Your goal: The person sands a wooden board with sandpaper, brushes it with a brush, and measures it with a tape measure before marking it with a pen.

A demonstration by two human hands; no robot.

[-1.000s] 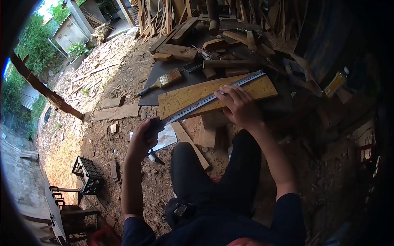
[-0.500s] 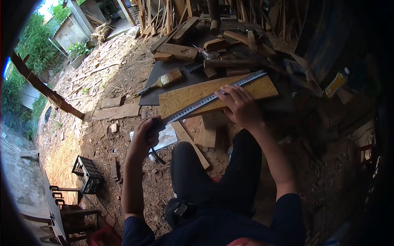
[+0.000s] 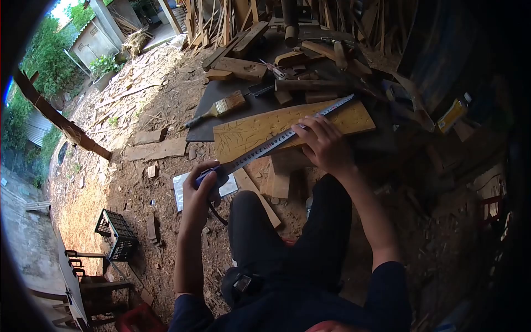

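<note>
My left hand [image 3: 203,185] is wrapped round the dark blue case of a tape measure [image 3: 214,178], just off the near left end of a carved yellow-brown board [image 3: 238,133]. The metal blade [image 3: 260,149] runs out of the case diagonally across the board, up toward its far right edge. Around the blade's middle, my right hand [image 3: 321,138] pinches it between thumb and fingers, over the board's near edge. A black strap hangs below the case. The board lies on a dark table top [image 3: 207,102], its face covered in line carving.
Beyond the board lie a paintbrush [image 3: 221,107], a wooden mallet [image 3: 340,55] and several wood blocks. Against the back stand upright wood strips [image 3: 213,22]. A black crate [image 3: 116,235] sits on the ground at left, and a white sheet [image 3: 180,191] lies below the board.
My left hand has turned the tape case, showing its blue side, and the blade has tilted with it. The blade's far end has shifted slightly left. My right hand has barely moved.
</note>
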